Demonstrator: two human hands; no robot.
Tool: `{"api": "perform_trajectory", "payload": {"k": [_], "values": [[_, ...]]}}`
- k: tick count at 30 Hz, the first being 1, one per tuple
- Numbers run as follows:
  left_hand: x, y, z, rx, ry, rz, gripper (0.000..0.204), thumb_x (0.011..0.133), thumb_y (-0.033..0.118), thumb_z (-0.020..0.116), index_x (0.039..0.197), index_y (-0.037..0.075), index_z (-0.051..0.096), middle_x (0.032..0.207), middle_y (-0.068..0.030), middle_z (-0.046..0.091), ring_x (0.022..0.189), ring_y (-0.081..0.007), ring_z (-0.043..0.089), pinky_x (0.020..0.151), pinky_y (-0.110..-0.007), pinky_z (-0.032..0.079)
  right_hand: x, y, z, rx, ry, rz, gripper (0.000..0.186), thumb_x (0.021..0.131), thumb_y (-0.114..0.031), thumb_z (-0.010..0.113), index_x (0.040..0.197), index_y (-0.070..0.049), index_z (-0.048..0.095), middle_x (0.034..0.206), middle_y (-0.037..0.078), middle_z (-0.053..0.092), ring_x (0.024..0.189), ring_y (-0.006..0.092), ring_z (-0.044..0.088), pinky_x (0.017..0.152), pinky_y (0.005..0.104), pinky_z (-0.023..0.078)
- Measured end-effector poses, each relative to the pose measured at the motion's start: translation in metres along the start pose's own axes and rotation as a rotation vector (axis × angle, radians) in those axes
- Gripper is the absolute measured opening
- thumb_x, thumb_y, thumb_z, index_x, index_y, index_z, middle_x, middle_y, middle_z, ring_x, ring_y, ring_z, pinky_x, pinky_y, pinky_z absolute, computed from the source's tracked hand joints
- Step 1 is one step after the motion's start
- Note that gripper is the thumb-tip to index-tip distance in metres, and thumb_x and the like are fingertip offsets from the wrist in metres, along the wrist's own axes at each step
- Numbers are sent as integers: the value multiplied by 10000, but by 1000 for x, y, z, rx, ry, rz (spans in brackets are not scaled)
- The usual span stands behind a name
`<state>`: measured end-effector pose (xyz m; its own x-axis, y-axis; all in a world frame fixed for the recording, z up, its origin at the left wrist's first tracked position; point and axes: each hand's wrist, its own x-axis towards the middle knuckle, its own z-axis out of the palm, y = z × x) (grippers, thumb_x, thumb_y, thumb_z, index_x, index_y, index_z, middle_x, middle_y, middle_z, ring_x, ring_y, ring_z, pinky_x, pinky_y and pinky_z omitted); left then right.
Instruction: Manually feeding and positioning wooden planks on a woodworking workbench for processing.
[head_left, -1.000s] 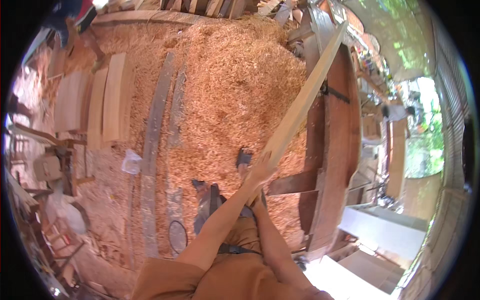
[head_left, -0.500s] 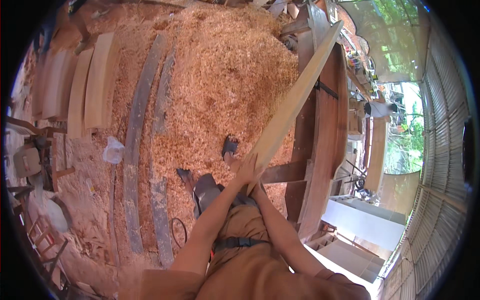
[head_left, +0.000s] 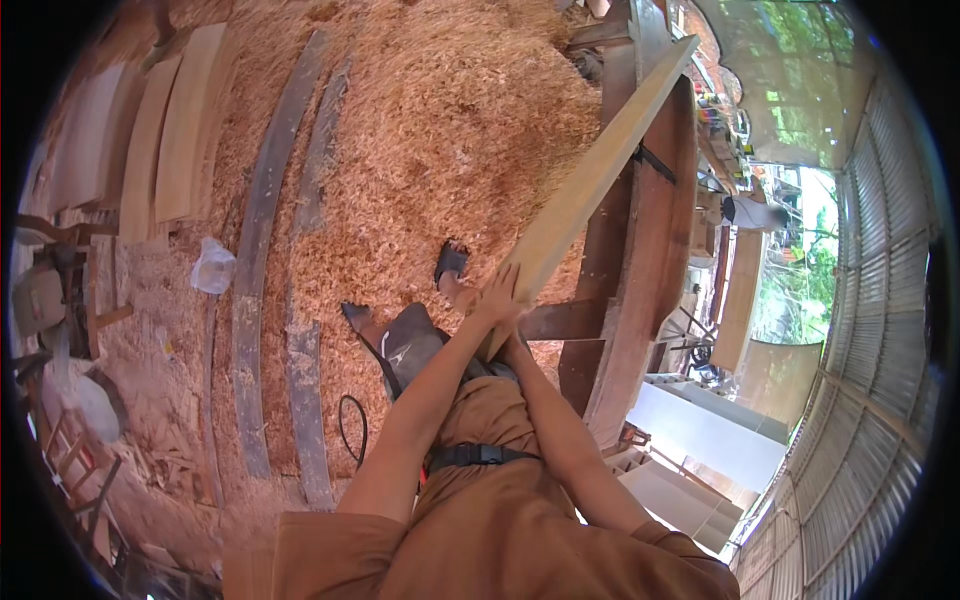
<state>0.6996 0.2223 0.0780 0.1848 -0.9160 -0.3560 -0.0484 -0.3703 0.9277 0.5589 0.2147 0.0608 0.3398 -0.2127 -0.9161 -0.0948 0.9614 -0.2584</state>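
Note:
A long pale wooden board (head_left: 590, 175) slants from my waist toward the upper right, its far end over a dark red-brown timber bench (head_left: 653, 260). My left hand (head_left: 496, 298) grips the board near its lower end, fingers across its face. Just below, my right hand (head_left: 510, 338) is closed on the board's near end, partly hidden by the board and left hand. My sandalled feet (head_left: 450, 262) stand on wood shavings (head_left: 440, 130) beside the bench.
Several pale boards (head_left: 185, 130) lie at upper left. Long grey planks (head_left: 262, 300) lie left of me, with a plastic bag (head_left: 212, 266) and a looped cord (head_left: 352, 425) nearby. Chairs and clutter line the left edge. Another person (head_left: 755, 212) is beyond the bench at right.
My view has turned and moved forward, so the floor planks shift down and left. My hands, still on the board, appear slightly higher, and my feet have stepped.

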Motion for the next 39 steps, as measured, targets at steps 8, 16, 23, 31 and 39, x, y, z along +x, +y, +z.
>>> {"api": "perform_trajectory", "payload": {"k": [8,16,23,31,39], "values": [[10,-5,5,63,45,39,1082,785,624,684,1624,177,166,1665,-126,219,1530,-343,203,1226,-534,166,3,9,17,8,69,-60,680,995,-652,392,1394,-116,514,1269,120,633,1145,298,623,1003,470,513],[9,-24,3,71,165,27,993,812,634,638,1604,180,247,1657,-98,248,1519,-326,239,1186,-551,265,8,15,33,-3,103,-68,680,995,-653,391,1393,-115,513,1273,121,630,1147,298,622,1005,471,512],[-15,23,-17,135,126,26,1123,693,445,821,1600,146,231,1606,-165,309,1492,-382,250,1186,-537,283,1,4,10,-3,158,-94,681,995,-653,389,1393,-115,513,1277,121,628,1149,298,621,1006,472,510],[-20,23,-23,154,119,64,1171,633,359,857,1600,167,226,1602,-134,316,1479,-388,270,1150,-577,324,-3,3,7,-4,188,-113,681,995,-654,387,1392,-114,513,1281,122,625,1151,299,620,1007,473,509],[-12,23,-32,235,33,75,1139,633,329,809,1541,-50,235,1541,-279,357,1423,-434,358,1170,-466,341,-1,6,22,59,192,-172,682,996,-655,385,1391,-114,512,1286,123,622,1153,299,619,1009,474,508]]}}
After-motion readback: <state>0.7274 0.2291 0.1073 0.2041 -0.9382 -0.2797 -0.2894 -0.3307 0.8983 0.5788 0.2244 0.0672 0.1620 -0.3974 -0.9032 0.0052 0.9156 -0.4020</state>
